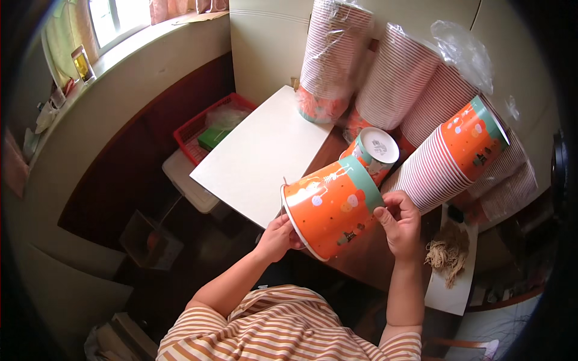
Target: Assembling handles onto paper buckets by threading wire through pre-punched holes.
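Observation:
Between my two hands a large orange paper bucket (331,207) with a teal band and cartoon figures lies tilted on its side, its white rim toward the left. My left hand (279,239) grips that rim, with some of its fingers hidden inside or behind it. Thumb and fingers of my right hand (400,221) pinch the teal-banded end. A thin string or wire (285,180) sticks up at the upper rim. Just beyond, a similar bucket (378,150) stands upside down, its white base up. To its right leans a tall stack of nested buckets (430,171), the outermost one orange and teal.
Plastic-wrapped bucket stacks (337,54) line the back wall. A white tabletop (259,159) adjoins the brown table (361,259). Beige strings (447,256) lie in a bundle on a white board (448,295) at right. A red basket (186,141) holding a green box sits at left.

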Demonstrator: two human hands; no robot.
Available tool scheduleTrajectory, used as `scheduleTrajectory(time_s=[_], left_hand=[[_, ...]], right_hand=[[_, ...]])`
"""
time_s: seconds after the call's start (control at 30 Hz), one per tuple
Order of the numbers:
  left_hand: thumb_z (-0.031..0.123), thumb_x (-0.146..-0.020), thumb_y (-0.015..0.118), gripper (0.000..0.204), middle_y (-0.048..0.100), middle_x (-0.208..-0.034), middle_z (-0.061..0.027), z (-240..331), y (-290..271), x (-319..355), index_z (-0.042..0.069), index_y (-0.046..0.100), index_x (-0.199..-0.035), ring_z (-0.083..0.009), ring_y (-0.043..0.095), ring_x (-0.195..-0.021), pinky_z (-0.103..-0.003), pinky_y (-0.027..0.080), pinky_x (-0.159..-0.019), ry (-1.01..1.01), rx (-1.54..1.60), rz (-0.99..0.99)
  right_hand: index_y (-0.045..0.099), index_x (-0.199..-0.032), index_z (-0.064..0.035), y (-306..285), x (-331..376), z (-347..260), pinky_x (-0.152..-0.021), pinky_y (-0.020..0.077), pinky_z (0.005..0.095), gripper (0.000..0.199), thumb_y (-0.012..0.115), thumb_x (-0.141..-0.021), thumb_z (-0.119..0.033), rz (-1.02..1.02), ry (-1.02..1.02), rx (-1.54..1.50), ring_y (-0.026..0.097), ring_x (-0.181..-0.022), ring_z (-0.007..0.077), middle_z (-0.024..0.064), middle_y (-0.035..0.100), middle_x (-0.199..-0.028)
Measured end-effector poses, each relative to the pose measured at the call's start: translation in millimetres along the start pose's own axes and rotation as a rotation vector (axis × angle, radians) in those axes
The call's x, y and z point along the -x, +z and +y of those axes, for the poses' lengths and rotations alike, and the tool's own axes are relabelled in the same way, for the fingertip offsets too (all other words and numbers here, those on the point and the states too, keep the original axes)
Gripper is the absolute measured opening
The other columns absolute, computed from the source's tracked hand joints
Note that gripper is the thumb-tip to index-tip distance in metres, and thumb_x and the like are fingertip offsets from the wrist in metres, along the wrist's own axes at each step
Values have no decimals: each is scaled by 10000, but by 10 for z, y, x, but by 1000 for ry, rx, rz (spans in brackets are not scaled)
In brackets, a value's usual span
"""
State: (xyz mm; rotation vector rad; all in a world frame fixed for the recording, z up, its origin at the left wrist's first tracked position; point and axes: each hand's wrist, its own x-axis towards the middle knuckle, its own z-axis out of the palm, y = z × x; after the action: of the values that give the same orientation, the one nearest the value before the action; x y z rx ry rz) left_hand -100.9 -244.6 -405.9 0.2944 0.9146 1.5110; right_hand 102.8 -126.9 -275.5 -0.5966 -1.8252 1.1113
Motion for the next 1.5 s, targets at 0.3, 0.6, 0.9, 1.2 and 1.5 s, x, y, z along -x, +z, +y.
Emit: scheduleTrajectory(time_s=[0.3,0.6,0.9,1.2,1.5], left_hand=[[194,-992,444,180,614,-803,-73,-175,-199,281,50,549,-1009,-172,605,-693,-304,524,-679,-81,262,-90],[108,-927,529,55,599,-834,-97,-39,-201,-39,69,491,-936,-232,618,-791,-472,535,-812,242,534,65],[28,-889,537,204,625,-936,-126,-51,-148,-222,42,474,-1083,-270,636,-950,-404,519,-867,147,387,28],[21,-869,545,417,532,-1166,-92,-17,-114,-182,53,408,-1262,-215,590,-972,-318,514,-781,75,173,176],[73,-855,607,242,622,-976,-63,228,-488,-372,14,592,-1089,-134,608,-864,-234,479,-693,592,-590,272]], right_hand=[[567,-856,-32,414,-434,325,-617,482,364,198,727,-763,-105,-11,-252,529,606,-718,307,121,600,-830],[536,-813,-57,733,-535,339,-625,484,398,204,716,-730,-103,-184,-393,741,589,-726,295,90,564,-795],[534,-810,-51,797,-557,567,-619,483,386,205,713,-711,-60,-250,-498,831,598,-728,293,84,571,-790],[616,-997,-30,540,-549,687,-575,483,281,241,698,-773,-58,-55,-159,495,571,-608,180,86,612,-952],[657,-900,-21,297,20,1332,-744,489,400,138,630,-813,-124,70,89,676,607,-853,345,149,621,-915]])
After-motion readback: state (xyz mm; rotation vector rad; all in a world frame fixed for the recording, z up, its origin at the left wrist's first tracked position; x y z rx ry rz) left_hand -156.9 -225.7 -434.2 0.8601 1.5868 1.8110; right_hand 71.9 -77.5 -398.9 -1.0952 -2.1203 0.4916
